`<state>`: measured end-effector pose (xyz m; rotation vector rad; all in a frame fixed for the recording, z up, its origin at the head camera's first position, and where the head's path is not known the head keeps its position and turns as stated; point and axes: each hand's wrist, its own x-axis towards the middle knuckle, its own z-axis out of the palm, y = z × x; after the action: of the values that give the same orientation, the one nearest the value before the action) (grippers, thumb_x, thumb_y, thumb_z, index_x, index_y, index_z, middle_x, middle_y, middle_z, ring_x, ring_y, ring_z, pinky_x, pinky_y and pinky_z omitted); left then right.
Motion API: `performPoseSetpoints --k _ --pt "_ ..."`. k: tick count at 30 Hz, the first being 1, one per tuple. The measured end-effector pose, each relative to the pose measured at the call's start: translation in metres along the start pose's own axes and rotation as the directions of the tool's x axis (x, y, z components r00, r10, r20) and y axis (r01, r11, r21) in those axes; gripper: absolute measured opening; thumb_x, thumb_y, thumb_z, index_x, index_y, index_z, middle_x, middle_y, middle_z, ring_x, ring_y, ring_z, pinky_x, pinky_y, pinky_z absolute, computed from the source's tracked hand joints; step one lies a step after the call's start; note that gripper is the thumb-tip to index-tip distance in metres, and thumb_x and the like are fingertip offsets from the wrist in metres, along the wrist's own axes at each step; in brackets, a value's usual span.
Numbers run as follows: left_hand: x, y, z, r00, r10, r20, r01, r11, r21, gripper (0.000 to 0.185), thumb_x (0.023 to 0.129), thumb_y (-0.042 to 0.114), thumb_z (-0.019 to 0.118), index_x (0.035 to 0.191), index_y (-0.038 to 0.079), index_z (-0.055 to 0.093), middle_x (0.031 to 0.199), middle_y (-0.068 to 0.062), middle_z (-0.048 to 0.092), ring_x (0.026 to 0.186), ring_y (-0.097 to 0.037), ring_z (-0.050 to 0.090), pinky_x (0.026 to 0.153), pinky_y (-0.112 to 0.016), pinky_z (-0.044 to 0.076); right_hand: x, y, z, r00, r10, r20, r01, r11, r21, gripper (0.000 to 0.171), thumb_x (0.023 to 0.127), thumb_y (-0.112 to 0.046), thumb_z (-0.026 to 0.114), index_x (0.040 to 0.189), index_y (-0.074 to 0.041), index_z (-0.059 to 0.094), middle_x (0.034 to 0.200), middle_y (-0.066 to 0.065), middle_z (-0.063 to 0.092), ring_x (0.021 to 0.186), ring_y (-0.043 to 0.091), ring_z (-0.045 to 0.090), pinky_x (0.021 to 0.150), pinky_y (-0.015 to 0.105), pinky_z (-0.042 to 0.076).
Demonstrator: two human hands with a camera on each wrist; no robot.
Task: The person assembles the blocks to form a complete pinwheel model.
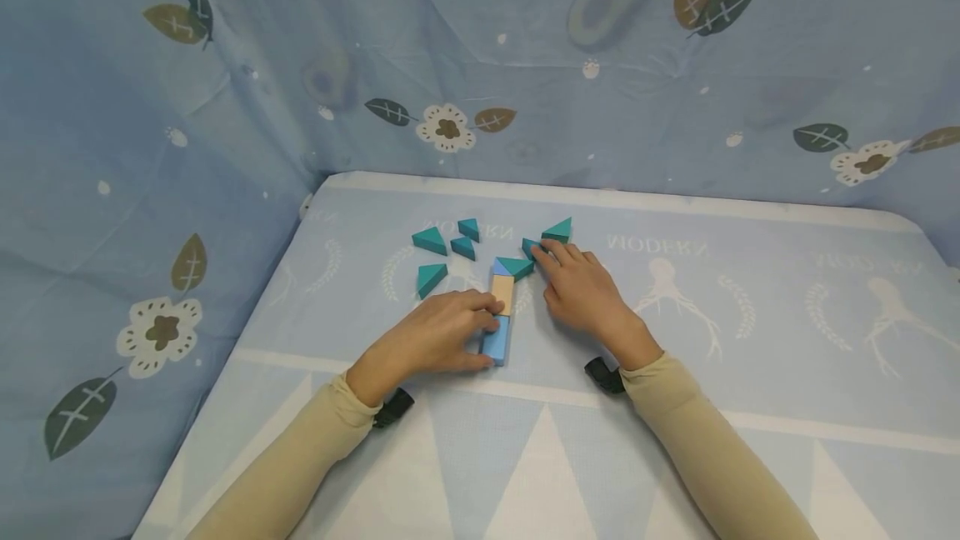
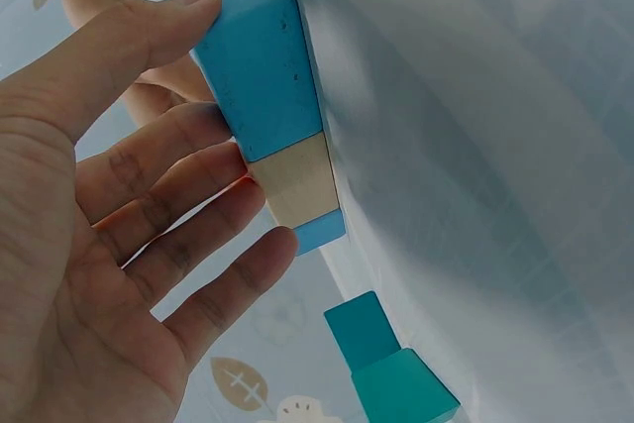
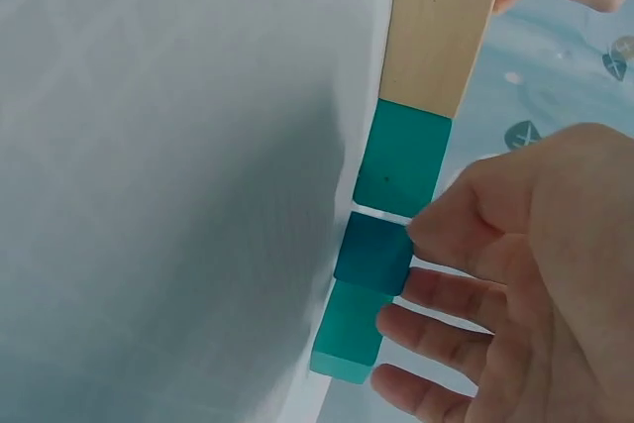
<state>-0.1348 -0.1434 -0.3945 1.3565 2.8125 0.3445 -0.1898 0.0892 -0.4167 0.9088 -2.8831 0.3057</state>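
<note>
A blue rectangular block (image 1: 496,343), a plain wood block (image 1: 503,293) and a small light-blue triangular block (image 1: 498,268) stand end to end in a row. My left hand (image 1: 448,327) lies along the row's left side, thumb at the blue block's near end and relaxed fingertips against the blocks. A green triangular block (image 1: 516,267) adjoins the far end. Just beyond it, my right hand (image 1: 587,290) pinches a dark teal triangular block (image 3: 373,252) between thumb and index finger. Another green triangular block (image 1: 558,232) sits behind those fingers.
Left of the row's far end lie several loose teal triangular blocks (image 1: 431,240). The patterned tabletop (image 1: 750,307) meets a blue printed curtain (image 1: 555,107) along the back, and more curtain hangs at the left.
</note>
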Motion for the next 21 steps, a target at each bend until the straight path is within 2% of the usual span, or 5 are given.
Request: performPoseSetpoints --k 21 --pt "0.0008 0.0014 -0.0034 1.000 -0.008 -0.002 0.008 1.000 -0.010 0.042 0.069 0.039 0.079 0.098 0.009 0.071 0.120 -0.003 0.057 0.111 -0.018 0.052 0.092 -0.032 0.042 0.0009 0.0017 -0.0025 1.000 0.008 -0.009 -0.008 0.998 0.059 0.055 0.084 -0.006 0.053 0.137 -0.003 0.041 0.139 0.014 0.038 0.114 0.032 0.044 0.087 0.047 0.040"
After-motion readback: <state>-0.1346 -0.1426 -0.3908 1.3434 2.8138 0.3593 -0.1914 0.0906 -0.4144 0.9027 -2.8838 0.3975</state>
